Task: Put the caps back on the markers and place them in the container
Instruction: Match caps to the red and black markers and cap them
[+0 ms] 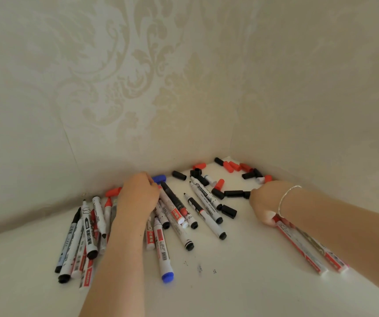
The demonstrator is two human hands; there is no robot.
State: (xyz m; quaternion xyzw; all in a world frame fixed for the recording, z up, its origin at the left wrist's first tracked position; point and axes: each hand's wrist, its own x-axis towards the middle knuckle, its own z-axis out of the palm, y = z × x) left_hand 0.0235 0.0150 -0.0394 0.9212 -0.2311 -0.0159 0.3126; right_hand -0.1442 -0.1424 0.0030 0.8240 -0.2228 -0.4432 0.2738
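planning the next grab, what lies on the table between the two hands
In the head view, between the left hand and right hand lie uncapped markers and loose black caps.

Soft, even, warm-toned light you work under, no harsh glare, faint shadows under your forearms and along the wall (138, 88) base, strong wide-angle bending at the edges, slight softness overall, marker print too blurred to read, damask wallpaper pattern low in contrast
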